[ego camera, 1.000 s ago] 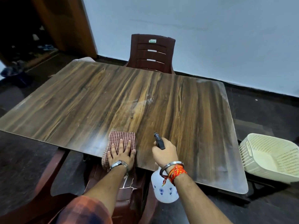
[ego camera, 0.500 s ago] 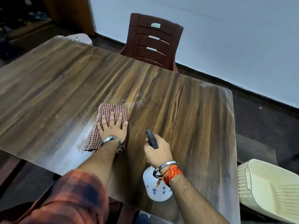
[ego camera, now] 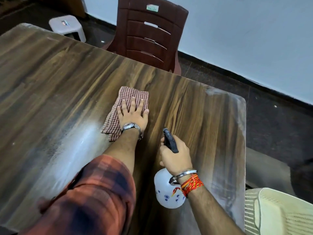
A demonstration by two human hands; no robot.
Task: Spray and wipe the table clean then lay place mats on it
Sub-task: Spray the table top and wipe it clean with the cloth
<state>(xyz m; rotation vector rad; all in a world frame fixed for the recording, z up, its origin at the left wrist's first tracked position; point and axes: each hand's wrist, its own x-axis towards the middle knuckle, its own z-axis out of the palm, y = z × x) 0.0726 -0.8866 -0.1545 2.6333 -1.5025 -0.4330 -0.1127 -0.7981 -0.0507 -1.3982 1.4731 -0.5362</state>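
A dark wood-grain table point(ego camera: 55, 78) fills most of the view. My left hand point(ego camera: 133, 114) lies flat with spread fingers on a red-and-white checked cloth point(ego camera: 132, 95), pressing it onto the middle of the tabletop. My right hand point(ego camera: 176, 155) grips the black trigger head of a white spray bottle point(ego camera: 165, 192) with small blue flowers, held above the table's near right part with its nozzle pointing away from me. A pale, hazy streak lies on the wood left of my left forearm. No place mats are in view.
A maroon plastic chair point(ego camera: 152, 31) stands at the far side of the table. A small white stool point(ego camera: 67, 26) sits on the dark floor at far left. A cream plastic basket point(ego camera: 279, 212) is at the near right, beside the table's right edge.
My left hand has pushed the cloth from the near edge forward to the middle of the table. I have leaned over the table, and the spray bottle has moved forward with my right hand.
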